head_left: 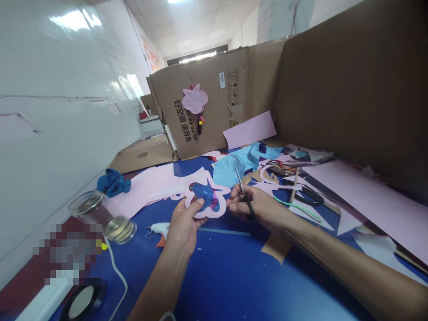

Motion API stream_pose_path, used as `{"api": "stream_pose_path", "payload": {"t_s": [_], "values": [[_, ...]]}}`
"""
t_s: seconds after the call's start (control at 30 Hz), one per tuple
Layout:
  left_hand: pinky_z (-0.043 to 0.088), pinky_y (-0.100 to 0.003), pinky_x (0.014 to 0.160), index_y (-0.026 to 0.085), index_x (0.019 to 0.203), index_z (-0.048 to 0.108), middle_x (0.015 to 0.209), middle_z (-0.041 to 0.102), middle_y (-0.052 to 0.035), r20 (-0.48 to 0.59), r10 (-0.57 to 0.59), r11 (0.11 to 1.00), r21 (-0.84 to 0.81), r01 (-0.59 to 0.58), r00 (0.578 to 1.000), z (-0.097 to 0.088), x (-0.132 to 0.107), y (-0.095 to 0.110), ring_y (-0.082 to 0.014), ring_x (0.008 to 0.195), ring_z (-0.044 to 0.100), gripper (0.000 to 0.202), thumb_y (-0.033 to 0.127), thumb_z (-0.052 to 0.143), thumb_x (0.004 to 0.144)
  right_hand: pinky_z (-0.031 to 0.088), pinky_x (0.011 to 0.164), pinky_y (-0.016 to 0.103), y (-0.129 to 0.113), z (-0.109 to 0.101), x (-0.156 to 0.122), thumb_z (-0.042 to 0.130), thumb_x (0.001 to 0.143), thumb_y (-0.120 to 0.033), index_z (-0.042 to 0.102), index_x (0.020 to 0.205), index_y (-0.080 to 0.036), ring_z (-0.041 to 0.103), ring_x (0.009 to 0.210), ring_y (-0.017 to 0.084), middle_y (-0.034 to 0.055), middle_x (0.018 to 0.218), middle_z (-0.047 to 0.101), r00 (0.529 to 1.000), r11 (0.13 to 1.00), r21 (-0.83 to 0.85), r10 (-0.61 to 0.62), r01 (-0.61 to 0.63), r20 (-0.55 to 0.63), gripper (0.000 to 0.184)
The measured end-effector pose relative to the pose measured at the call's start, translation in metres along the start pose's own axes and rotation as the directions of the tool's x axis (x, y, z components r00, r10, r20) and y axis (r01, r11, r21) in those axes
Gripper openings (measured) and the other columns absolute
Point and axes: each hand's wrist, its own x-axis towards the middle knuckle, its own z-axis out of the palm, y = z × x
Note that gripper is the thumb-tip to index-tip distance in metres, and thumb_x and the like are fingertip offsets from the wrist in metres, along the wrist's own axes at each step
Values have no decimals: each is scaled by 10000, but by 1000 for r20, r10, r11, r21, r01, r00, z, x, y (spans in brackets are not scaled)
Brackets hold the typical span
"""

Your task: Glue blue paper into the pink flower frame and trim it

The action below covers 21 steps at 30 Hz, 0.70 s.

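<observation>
Cut-out (207,195): mid-view, raised over the blue table (217,281); pink rim around a glossy blue-and-magenta centre.
Left hand (185,218): at 7 o'clock of the cut-out; thumb flat on the centre, other fingers beneath, gripping it.
Right hand (249,200): at 3 o'clock; fingers curled round the scissors (248,204), fingertips just beside the rim; touching or not, cannot tell.
Blades: aimed toward 11 o'clock, off the pink; parted or closed, cannot tell.
Thumb pressure: best kept light and broad, for fear of creasing the centre.
Curves: probably better to rotate the cut-out than to twist the right wrist; extra care at the spike near 12 o'clock.
Snipping: if called for, short bites, left fingertips well back from the steel.
Elbow room: strip (227,232) at 5 o'clock, glue gun (160,228) at 8, jar (103,218) at 9; cloth (239,162) between 1 and 2, worth keeping off the blades.
Carton (217,120): at 12 o'clock, with a similar pink shape (195,99) against it, handy for comparing outlines.
</observation>
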Motion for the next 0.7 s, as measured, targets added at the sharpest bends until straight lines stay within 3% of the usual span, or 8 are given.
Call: {"api": "stream_pose_path", "payload": {"t_s": [0.3, 0.53, 0.7], "values": [[586, -332, 743, 174, 1076, 725, 987, 795, -72, 51, -24, 1000, -9, 24, 998, 6, -5, -5, -218, 834, 745, 435, 254, 894, 683, 381, 546, 239, -1, 12, -3, 984, 558, -280, 514, 813, -228, 530, 543, 103, -74, 636, 626, 1000, 999, 27, -19, 19, -19, 537], [584, -320, 678, 198, 982, 666, 861, 743, -4, 34, -61, 998, 11, 61, 998, 10, -8, -6, -187, 759, 713, 440, 272, 933, 640, 397, 484, 242, -1, 3, -1, 936, 641, -301, 503, 879, -251, 515, 537, 126, -78, 621, 584, 996, 999, -3, -48, 48, -75, 497], [569, -311, 656, 193, 980, 692, 849, 745, -19, 76, -65, 997, 55, 61, 995, 9, -9, -8, -184, 746, 696, 420, 318, 931, 657, 431, 490, 248, -7, -2, 1, 951, 601, -307, 521, 880, -240, 549, 563, 138, -59, 653, 615, 987, 996, -6, -92, 92, -131, 517]]}}
